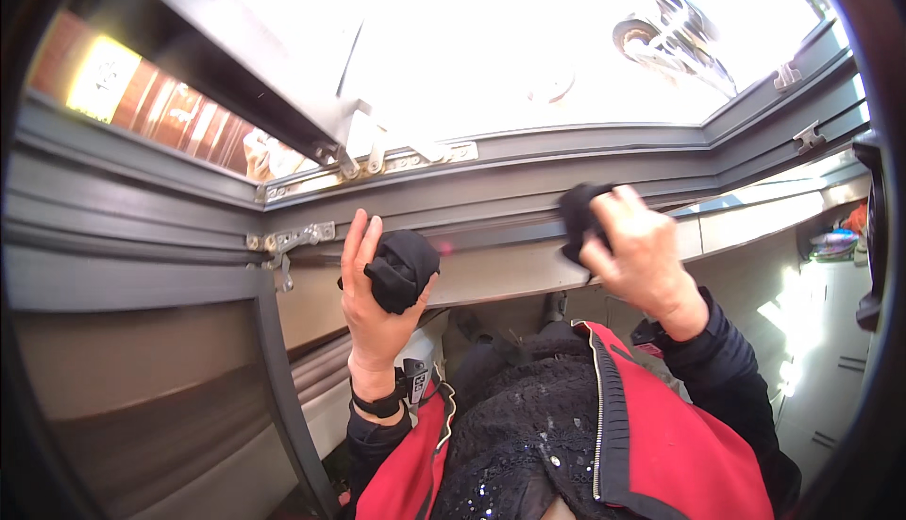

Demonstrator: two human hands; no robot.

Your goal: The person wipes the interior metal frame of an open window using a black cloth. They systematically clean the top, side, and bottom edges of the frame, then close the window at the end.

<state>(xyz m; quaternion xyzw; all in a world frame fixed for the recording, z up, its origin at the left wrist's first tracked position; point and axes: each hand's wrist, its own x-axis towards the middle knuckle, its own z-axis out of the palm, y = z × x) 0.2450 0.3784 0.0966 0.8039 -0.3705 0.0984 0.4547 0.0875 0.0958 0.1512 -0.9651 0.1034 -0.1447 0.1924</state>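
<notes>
My left hand (379, 322) holds a bunched black cloth (402, 270) against its palm, with the index and middle fingers stretched upward. Over the window sill to the right, my right hand (640, 254) grips a second piece of black cloth (584, 219), slightly blurred. Whether the two pieces are separate cloths or something like socks cannot be told. Both hands are above the near side of a dark grey metal window frame (524, 173). The right-hand cloth overlaps the frame's lower rail in view; contact with it is unclear.
An opened window sash (233, 74) juts outward at the upper left, on a metal hinge arm (396, 159). Another hinge (301, 237) sits at the inner left corner. A pale sill (495, 269) runs below. Outside stands a motorcycle (672, 39). White cabinets (828, 350) stand at the right.
</notes>
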